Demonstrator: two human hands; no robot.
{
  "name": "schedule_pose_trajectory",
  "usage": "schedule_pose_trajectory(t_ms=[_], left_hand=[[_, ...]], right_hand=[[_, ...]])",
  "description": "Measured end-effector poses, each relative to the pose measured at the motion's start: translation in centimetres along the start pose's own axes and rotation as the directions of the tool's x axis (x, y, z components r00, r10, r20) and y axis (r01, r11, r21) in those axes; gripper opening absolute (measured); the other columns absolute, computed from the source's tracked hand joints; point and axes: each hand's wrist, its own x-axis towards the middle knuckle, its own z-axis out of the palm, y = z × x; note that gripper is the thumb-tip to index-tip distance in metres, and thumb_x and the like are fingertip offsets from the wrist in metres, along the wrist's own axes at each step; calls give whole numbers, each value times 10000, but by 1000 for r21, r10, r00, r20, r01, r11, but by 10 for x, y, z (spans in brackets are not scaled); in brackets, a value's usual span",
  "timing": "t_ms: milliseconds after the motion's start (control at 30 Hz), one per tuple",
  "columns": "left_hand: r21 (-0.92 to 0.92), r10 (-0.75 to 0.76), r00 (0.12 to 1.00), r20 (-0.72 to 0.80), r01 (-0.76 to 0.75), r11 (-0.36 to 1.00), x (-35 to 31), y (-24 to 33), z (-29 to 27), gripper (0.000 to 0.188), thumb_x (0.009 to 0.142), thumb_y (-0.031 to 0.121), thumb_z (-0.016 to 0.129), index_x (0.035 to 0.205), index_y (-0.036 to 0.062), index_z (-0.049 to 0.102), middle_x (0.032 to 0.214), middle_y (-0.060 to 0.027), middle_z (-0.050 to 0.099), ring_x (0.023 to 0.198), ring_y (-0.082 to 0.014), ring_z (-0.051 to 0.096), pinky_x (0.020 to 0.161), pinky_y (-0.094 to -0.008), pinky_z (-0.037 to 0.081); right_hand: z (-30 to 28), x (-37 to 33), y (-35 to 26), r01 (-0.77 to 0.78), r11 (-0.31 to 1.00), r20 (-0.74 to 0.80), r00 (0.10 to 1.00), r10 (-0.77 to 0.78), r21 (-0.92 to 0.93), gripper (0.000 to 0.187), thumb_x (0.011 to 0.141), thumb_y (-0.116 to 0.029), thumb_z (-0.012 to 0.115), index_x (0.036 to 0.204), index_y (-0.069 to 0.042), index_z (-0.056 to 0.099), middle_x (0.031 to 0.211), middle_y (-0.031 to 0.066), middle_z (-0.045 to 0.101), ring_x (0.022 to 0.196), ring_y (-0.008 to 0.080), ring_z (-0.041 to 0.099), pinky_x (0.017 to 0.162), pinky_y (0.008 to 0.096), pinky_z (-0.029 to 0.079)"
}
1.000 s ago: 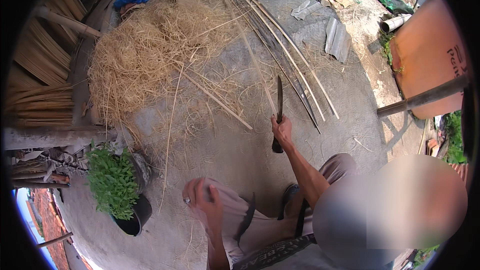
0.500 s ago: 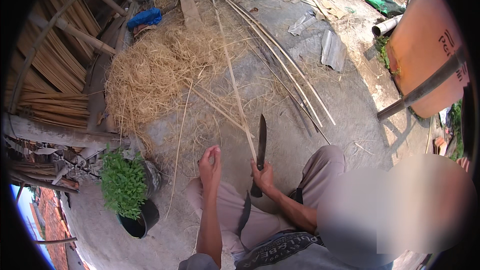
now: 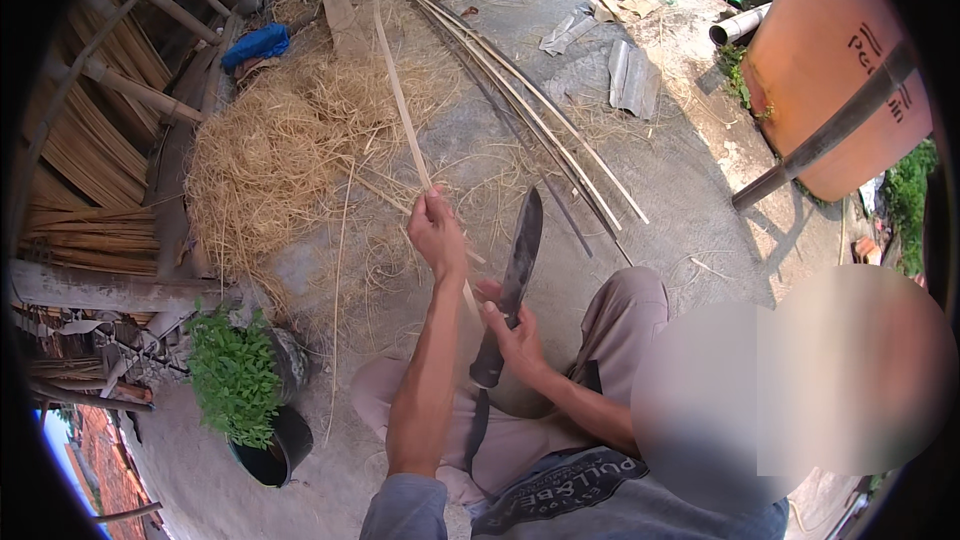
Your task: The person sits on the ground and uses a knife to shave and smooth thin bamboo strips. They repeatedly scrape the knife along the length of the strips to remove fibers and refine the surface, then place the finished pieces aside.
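Observation:
My left hand [image 3: 437, 232] is closed round a long, pale bamboo strip [image 3: 398, 90], which reaches far forward over the pile of shavings. The strip's near end runs back toward my right hand [image 3: 515, 340]. That hand holds a large knife [image 3: 522, 250] with a dark, broad blade pointing up and away; its black handle [image 3: 487, 362] slants down toward my lap. Whether the right fingers also touch the strip is hard to make out. A dark strap-like piece hangs below the handle over my trousers.
A heap of curly shavings [image 3: 270, 155] covers the ground at left. More long strips [image 3: 540, 100] lie ahead on the concrete. A leafy plant [image 3: 235, 370] and a dark pot [image 3: 275, 450] stand near left. Bundled strips [image 3: 95, 210] fill a rack; an orange tank [image 3: 820, 80] stands right.
My left hand has gone forward and right and taken hold of the bamboo strip. The knife has risen slightly and its blade now shows broader. The view has shifted a little.

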Motion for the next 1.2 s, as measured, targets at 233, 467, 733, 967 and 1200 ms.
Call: schedule_pose_trajectory(t_ms=[233, 467, 733, 967, 1200], left_hand=[[414, 174, 984, 49, -179, 893, 62, -16, -57, 320, 1041, 255, 560, 998, -26, 707, 653, 24, 442, 608, -74, 388, 545, -287, 321], [527, 60, 975, 215, -168, 833, 84, -40, -98, 361, 1029, 300, 582, 970, -42, 683, 617, -17, 441, 574, -112, 385, 541, -325, 334], [282, -345, 838, 424, 240, 929, 113, 19, -110, 361, 1051, 279, 481, 1199, 3, 662, 704, 1, 519, 536, -63, 450, 460, -230, 330], [434, -638, 683, 356, 484, 760, -1, 35, -179, 462, 1060, 302, 549, 1403, -6, 522, 793, -21, 596, 598, -77, 531, 520, -225, 461], [453, -681, 677, 279, 533, 715, -98, 11, -233, 320, 1056, 282, 562, 1236, 25, 628, 753, -6, 581, 618, -74, 530, 545, -246, 462]], right_hand=[[-59, 56, -76, -200, 910, -175, 945, 277, 362, 467, 1031, -286, 595, 1403, -28, 479, 838, 69, 601, 670, 171, 649, 586, 324, 573], [-88, 83, -66, -302, 912, -201, 910, 363, 279, 388, 987, -236, 625, 1294, -61, 465, 806, 68, 573, 621, 166, 616, 528, 318, 535], [-72, 88, -42, -272, 925, -216, 918, 332, 267, 501, 948, -131, 620, 1383, -84, 376, 925, 96, 616, 678, 176, 624, 600, 324, 561], [-70, 100, -29, 101, 748, 42, 994, -97, -656, 561, 857, -268, 724, 1313, -5, 529, 814, 193, 679, 717, 339, 675, 708, 463, 517], [-53, 96, 31, -104, 698, 116, 959, 260, -708, 450, 894, -411, 688, 942, 36, 654, 717, 211, 659, 693, 349, 682, 695, 451, 521]])
